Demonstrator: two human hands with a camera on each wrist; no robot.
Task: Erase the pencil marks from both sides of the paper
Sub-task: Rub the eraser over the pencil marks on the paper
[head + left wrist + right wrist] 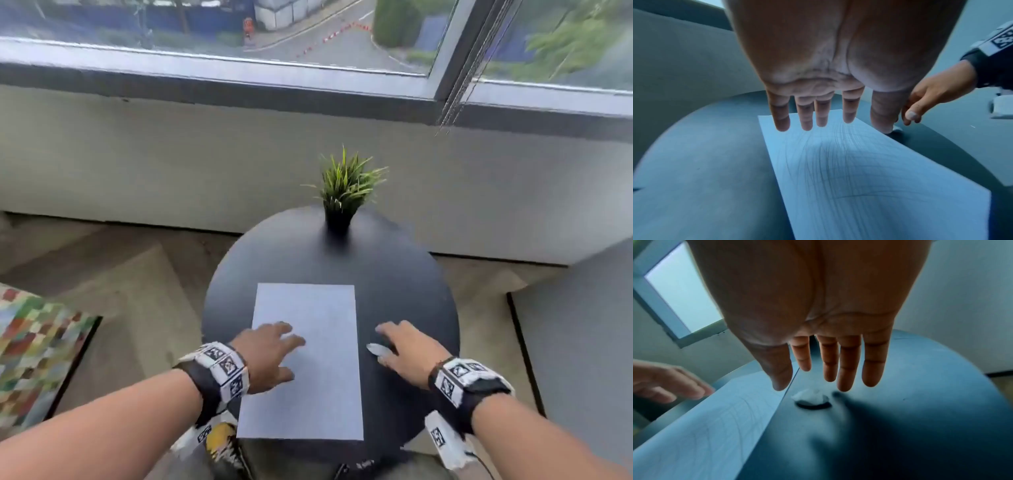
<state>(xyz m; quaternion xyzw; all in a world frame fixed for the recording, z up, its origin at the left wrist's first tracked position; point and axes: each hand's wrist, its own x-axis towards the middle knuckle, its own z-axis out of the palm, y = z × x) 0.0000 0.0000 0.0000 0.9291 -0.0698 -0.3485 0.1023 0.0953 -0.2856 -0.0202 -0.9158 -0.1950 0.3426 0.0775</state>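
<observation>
Nearest the lower edge of the head view, two bare forearms come in from the bottom corners, each with a black wrist band (219,370) carrying black-and-white square markers. Just beyond them a white sheet of paper (308,394) lies flat on the round black table (394,274), at the lower centre of the frame, its near edge close to the table's near rim. Faint pencil marks (838,162) criss-cross the sheet in the left wrist view.

The left hand (270,356) is over the left half of the paper with its fingers straight and spread, holding nothing; the left wrist view shows the fingertips raised a little above the sheet, though whether the palm touches the paper I cannot tell. The right hand (407,353) is over the bare table just right of the paper's right edge, fingers likewise extended and slightly apart, gripping nothing. Below its fingertips a small white eraser (809,396) lies on the dark surface, just beside the paper; the fingers hang above it and do not close on it.

Farther up the frame, a small green plant (346,185) in a dark pot stands at the table's far edge. Behind it runs a pale wall, and along the top a window (239,27) looks onto a street. A multicoloured cushion (30,349) sits at the left edge.
</observation>
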